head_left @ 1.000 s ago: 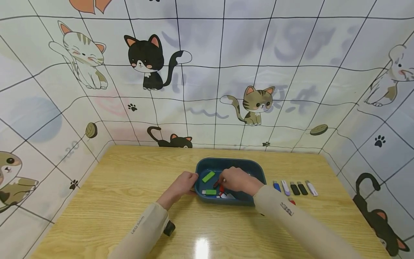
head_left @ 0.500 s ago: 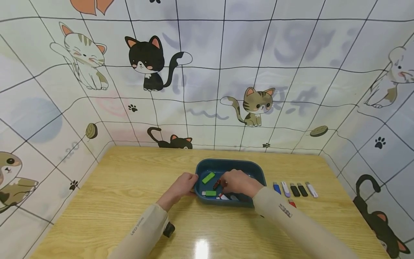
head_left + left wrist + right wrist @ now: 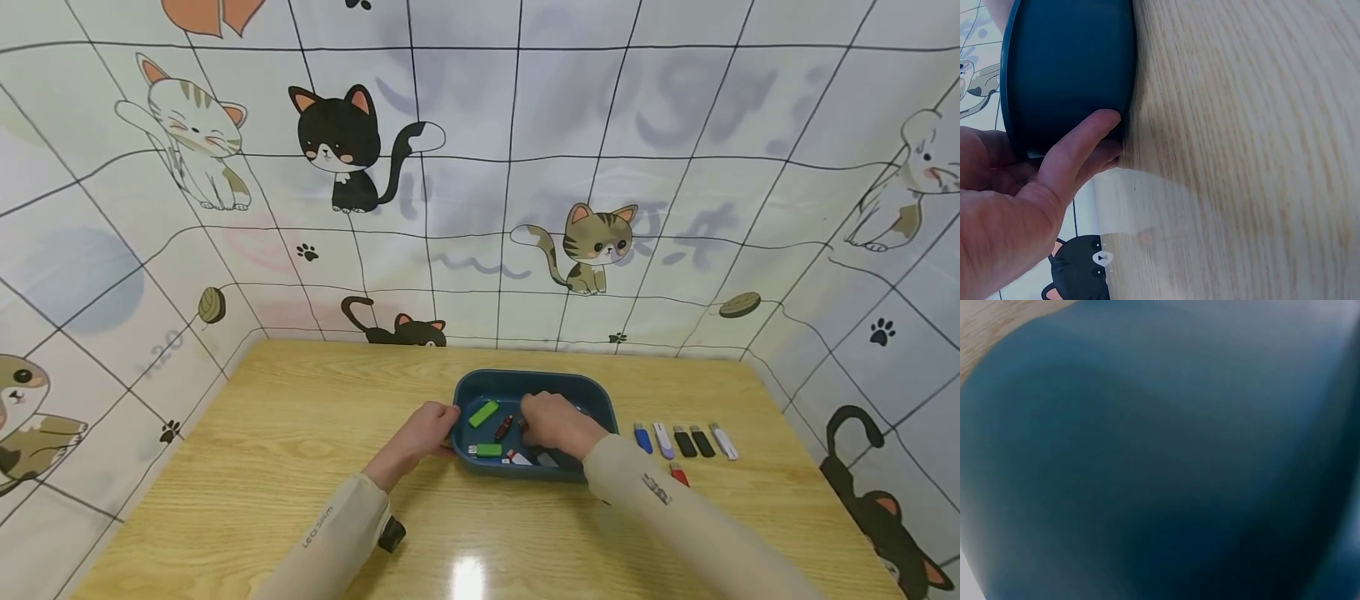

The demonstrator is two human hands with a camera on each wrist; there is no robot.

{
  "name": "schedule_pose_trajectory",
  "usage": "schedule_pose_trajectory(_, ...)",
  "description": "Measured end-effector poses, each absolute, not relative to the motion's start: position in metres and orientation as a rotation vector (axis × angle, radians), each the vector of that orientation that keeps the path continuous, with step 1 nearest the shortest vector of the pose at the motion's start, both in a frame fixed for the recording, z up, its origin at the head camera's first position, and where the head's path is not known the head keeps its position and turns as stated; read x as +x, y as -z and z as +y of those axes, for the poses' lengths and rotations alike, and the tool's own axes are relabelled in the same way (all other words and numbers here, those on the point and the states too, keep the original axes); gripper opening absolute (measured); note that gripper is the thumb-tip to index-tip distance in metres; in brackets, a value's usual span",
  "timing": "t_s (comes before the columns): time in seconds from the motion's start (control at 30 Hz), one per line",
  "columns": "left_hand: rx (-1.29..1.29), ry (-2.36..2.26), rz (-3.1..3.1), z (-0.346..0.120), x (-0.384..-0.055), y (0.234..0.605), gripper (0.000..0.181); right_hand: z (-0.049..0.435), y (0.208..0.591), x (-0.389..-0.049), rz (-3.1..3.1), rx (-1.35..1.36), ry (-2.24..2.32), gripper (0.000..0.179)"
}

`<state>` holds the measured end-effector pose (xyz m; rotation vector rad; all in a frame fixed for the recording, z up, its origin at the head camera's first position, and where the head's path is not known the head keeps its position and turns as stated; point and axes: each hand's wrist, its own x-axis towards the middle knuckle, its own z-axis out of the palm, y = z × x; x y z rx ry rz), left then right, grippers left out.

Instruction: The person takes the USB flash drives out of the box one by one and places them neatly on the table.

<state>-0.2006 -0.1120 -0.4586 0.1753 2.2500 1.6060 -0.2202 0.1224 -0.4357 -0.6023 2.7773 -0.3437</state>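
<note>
A dark blue plastic bin (image 3: pixel 491 385) stands on the table with several USB sticks inside. My left hand (image 3: pixel 424 429) grips its left end; in the left wrist view the fingers (image 3: pixel 1088 140) lie along the outer wall. Inside the bin, my right hand (image 3: pixel 557 423) is bent over with its fingertips down, and a small red USB stick (image 3: pixel 523 425) shows partly at the fingertips. Left of it lie a dark red USB stick (image 3: pixel 503 428), a bright green one (image 3: pixel 483 413), a green one with a bare plug (image 3: pixel 487 450) and a white-and-red one (image 3: pixel 517 457).
Right of the bin, a row of USB sticks holds a blue one (image 3: pixel 642 438), a white-and-purple one (image 3: pixel 663 440), two black ones and a white one (image 3: pixel 723 441). A red one (image 3: pixel 678 475) lies in front. Blurred bin wall (image 3: pixel 1147 437) fills the right wrist view.
My right hand has shifted slightly right within the bin, uncovering the dark red USB stick. Red that lay beside the white stick has lessened. My left hand stays on the bin.
</note>
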Motion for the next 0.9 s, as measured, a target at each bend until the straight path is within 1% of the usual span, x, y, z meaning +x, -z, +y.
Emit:
schedule_pose_trajectory(0.17, 0.168, -1.603, 2.266, -0.112, -0.199, 0.458, 0.041, 0.121, 0.439, -0.221, 2.798, -0.618, 0.361, 0.032)
schedule_pose_trajectory(0.43, 0.16, -1.602, 2.265, -0.111, -0.199, 0.457, 0.042, 0.122, 0.442, -0.221, 2.809, -0.656, 0.351, 0.035)
schedule_pose_trajectory(0.57, 0.158, -1.6, 2.262, -0.111, -0.199, 0.457, 0.042, 0.124, 0.439, -0.223, 2.799, -0.651, 0.389, 0.045)
schedule_pose_trajectory(0.67, 0.158, -1.597, 2.258, -0.111, -0.199, 0.457, 0.042, 0.127, 0.434, -0.225, 2.78, -0.637, 0.427, 0.048)
schedule_pose_trajectory(0.83, 0.163, -1.595, 2.26, -0.112, -0.199, 0.458, 0.043, 0.133, 0.425, -0.223, 2.768, -0.615, 0.48, 0.044)
schedule_pose_trajectory(0.9, 0.161, -1.597, 2.259, -0.113, -0.199, 0.459, 0.043, 0.136, 0.42, -0.221, 2.758, -0.598, 0.513, 0.038)
